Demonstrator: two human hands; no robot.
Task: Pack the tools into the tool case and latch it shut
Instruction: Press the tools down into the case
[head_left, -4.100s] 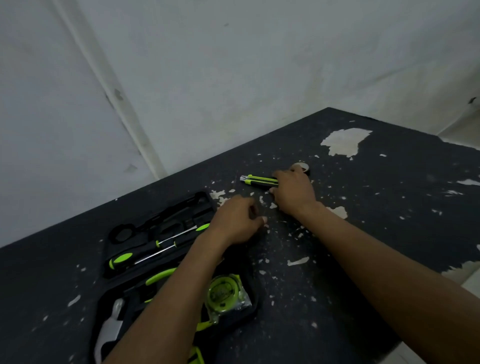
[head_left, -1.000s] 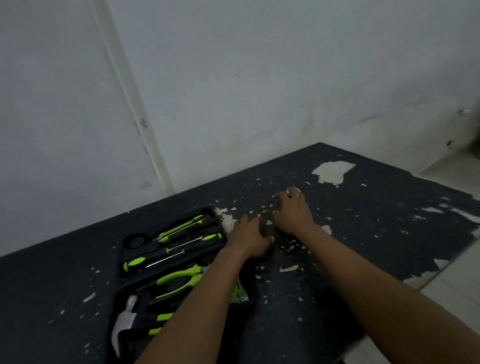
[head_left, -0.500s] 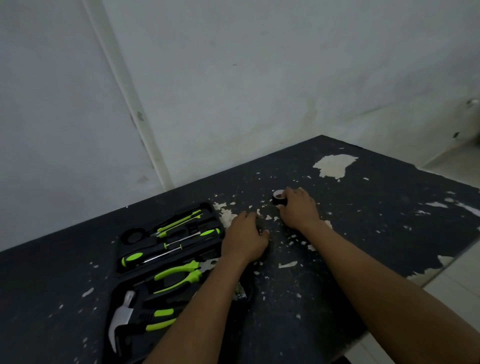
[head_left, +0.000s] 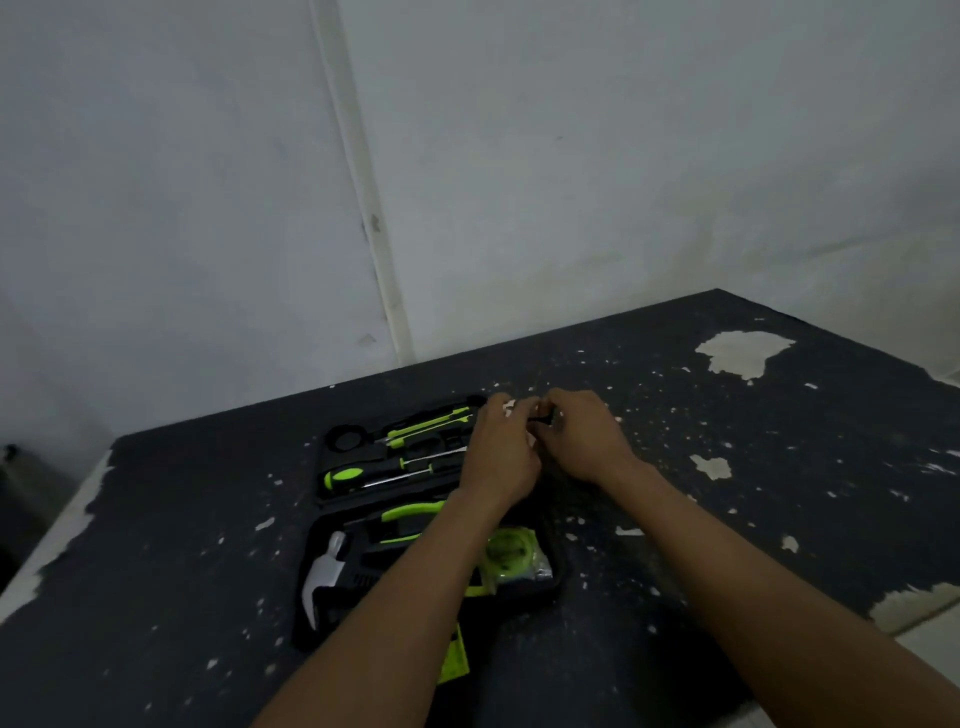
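A black tool case (head_left: 310, 551) lies open on the dark table. Its far half holds a green-handled screwdriver (head_left: 345, 476), a thin screwdriver (head_left: 415, 461), a green utility knife (head_left: 428, 427) and an empty round recess (head_left: 345, 438). The near half holds green pliers (head_left: 410, 512), a hammer (head_left: 324, 571) and a green tape measure (head_left: 511, 555). My left hand (head_left: 501, 457) and my right hand (head_left: 587, 441) meet just beyond the case's far right corner. Their fingertips pinch a small black tape roll (head_left: 543, 415), which is mostly hidden by the fingers.
The table (head_left: 753, 467) is black with many pale chipped patches. Its right edge drops to a light floor (head_left: 935, 649). A grey wall with a vertical white pipe (head_left: 363, 208) stands right behind the table.
My right hand has brought the small black roll leftward toward the case, and my left hand has risen to meet it. The utility knife now lies in the case's far half.
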